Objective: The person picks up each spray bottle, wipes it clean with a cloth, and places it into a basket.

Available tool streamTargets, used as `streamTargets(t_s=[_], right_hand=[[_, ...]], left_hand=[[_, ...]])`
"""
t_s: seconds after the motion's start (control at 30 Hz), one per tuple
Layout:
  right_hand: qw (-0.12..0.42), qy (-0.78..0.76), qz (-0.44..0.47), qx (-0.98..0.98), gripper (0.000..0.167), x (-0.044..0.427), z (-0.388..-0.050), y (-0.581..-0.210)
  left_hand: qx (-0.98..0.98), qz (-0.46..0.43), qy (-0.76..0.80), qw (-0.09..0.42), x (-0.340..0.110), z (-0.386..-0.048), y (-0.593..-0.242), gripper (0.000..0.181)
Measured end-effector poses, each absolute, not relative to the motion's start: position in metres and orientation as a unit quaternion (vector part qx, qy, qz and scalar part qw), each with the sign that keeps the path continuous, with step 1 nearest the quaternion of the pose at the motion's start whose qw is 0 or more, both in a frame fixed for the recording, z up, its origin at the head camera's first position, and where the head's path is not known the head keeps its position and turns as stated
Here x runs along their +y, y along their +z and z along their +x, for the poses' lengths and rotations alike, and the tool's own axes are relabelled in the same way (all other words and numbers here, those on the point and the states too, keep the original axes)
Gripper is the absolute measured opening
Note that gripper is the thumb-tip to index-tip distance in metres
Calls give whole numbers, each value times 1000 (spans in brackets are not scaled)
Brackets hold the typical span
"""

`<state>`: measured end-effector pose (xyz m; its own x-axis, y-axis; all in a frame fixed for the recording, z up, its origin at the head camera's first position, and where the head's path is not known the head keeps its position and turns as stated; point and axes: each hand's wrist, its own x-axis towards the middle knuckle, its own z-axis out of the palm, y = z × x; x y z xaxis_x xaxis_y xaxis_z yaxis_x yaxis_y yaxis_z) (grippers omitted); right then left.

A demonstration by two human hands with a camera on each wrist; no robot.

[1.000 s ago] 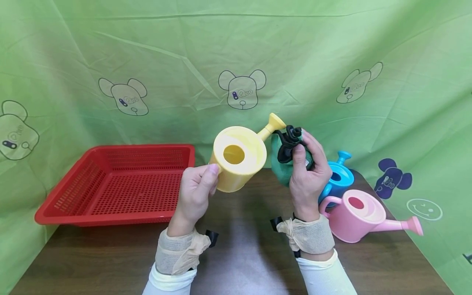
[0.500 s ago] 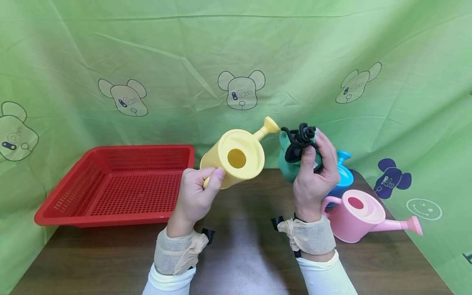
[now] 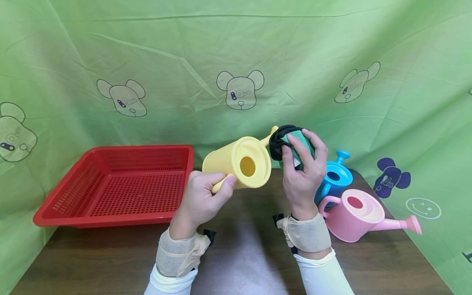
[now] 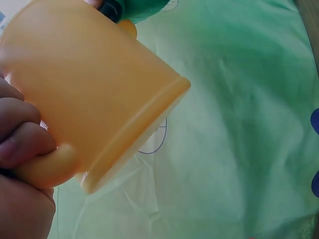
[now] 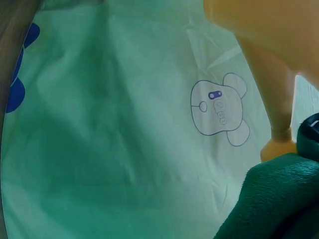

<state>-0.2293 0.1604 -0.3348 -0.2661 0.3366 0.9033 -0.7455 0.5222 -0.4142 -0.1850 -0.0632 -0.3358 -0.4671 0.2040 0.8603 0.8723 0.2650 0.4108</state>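
My left hand point(image 3: 203, 198) grips the handle of a yellow watering can point(image 3: 223, 160) held above the table. The can is tilted, with its round top opening turned toward me. A bunched green fuzzy cloth with black trim point(image 3: 300, 141) is in my right hand point(image 3: 306, 176), whose fingers curl over it. The cloth lies against the sprinkler end of the spout and partly hides it in the head view. From the right wrist, the spout point(image 5: 274, 94) runs down to the green cloth point(image 5: 279, 194). The can's smooth side point(image 4: 94, 79) fills much of the left wrist view.
On the left of the brown table point(image 3: 243, 254) stands a red perforated basket point(image 3: 114, 219). A blue watering can point(image 3: 333, 186) and a pink watering can point(image 3: 355, 221) stand at the right. Behind hangs a green curtain point(image 3: 177, 106) with printed bear heads.
The yellow can has tilted further, its opening turning toward me. My right hand drew the cloth to the right, then brought it back left to the spout's end with the fingers shifted over the cloth.
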Motion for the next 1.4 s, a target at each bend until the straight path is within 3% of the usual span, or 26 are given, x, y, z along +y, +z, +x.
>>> streamTargets(t_s=[0.37,0.83,1.4], right_hand=[[563,413,147,-700,23,160,-230,-338],[533,369,190,-738,22,165,-232,-342],[526,338,237,-743,23,166,-234,-344]], left_hand=[[-719,-392,-441,368,-55,-182,-334,47],[-713,-380,-405,428,-48,-182,-335,50],[-728,-259,-498,394,-43,-177,-333,50]])
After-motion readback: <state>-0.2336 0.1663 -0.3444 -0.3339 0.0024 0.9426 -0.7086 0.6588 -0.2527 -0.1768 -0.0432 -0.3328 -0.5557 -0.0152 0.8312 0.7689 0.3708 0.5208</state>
